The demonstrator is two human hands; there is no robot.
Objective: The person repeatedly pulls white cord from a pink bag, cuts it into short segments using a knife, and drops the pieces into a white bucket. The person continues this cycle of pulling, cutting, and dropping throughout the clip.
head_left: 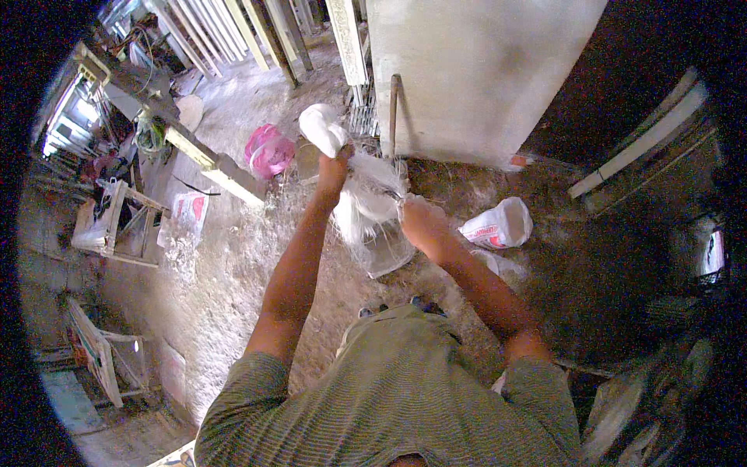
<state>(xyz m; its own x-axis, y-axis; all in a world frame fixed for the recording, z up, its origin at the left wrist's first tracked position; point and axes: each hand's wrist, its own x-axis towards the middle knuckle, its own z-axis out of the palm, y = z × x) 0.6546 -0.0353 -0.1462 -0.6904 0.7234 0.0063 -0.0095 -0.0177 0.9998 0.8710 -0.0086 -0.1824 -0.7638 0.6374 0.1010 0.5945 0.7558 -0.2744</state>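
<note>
My left hand (334, 167) is closed around a bundle of white fibre (323, 131), whose thick rounded end bulges above the fist. Loose strands of white fibre (366, 198) spread out and hang between my two hands. My right hand (420, 221) is closed beside these strands, to the right and a little nearer me. A small dark, thin thing shows by its fingertips, too small to name. Below the strands, a pale, flat-sided object (389, 257) lies on the floor, partly covered by fibre.
A pink plastic bag (268, 150) lies left of my left hand. A white sack (502, 224) lies to the right. A curved rod (394, 113) rises before a pale wall panel (467, 78). Left stand a wooden beam (210, 159) and a wooden frame (120, 226).
</note>
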